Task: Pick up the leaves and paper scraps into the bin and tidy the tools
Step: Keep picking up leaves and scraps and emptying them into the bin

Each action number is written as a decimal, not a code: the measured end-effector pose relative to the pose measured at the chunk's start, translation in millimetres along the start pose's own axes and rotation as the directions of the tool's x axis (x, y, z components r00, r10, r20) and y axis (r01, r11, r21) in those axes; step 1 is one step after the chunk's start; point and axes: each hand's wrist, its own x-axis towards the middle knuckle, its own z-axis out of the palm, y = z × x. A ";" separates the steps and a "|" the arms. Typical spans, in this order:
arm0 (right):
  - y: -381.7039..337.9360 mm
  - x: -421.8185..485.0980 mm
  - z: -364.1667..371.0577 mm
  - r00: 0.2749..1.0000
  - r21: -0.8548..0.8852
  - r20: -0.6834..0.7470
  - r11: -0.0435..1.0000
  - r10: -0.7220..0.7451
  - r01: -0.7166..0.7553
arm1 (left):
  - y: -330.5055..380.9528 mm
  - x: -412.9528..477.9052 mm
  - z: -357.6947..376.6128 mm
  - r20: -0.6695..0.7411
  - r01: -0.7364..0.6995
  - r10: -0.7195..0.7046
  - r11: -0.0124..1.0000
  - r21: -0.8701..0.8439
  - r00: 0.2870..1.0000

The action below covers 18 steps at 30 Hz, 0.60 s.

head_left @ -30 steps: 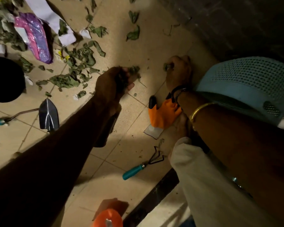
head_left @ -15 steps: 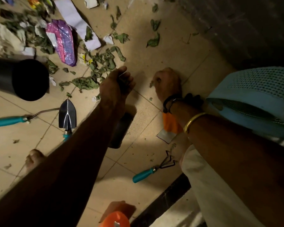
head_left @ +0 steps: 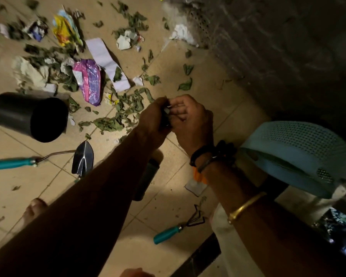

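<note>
What I hold is hard to make out: a small dark clump (head_left: pixel 166 116) with a pale fleck in it, too shadowed to tell leaf from paper. My left hand (head_left: pixel 153 118) curls its fingers round it, and my right hand (head_left: pixel 191 120) pinches the same clump from the other side, both above the beige tiled floor (head_left: pixel 208 76). My right wrist covers most of an orange object (head_left: pixel 199 174). My left forearm hides the handle of the steel trowel blade (head_left: pixel 82 158).

The black cylindrical bin (head_left: pixel 18 112) lies on its side at my left, its mouth too dark to see into. The pale blue perforated plastic basket (head_left: pixel 300 142) sits at my right, partly behind my arm, its contents hidden. Green leaves (head_left: pixel 108 124) and crumpled white paper scraps (head_left: pixel 124 42) lie scattered on the floor beyond the bin. A small teal-handled rake (head_left: pixel 179 228) lies near my right leg.
</note>
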 end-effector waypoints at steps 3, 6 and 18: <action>-0.4 24.4 -5.3 0.998 -0.085 -0.052 0.996 -0.046 0.042 | 8.9 2.9 -2.7 0.058 0.003 0.000 0.999 -0.051 0.998; 5.7 65.7 -9.8 0.998 -0.160 -0.043 0.987 -0.039 0.032 | 20.0 7.6 -10.1 0.050 0.006 0.001 0.990 -0.139 0.999; 80.9 101.6 21.0 0.945 -0.718 0.269 0.615 -0.188 0.327 | 15.1 12.1 -48.1 0.019 -0.012 0.017 0.974 -0.228 1.000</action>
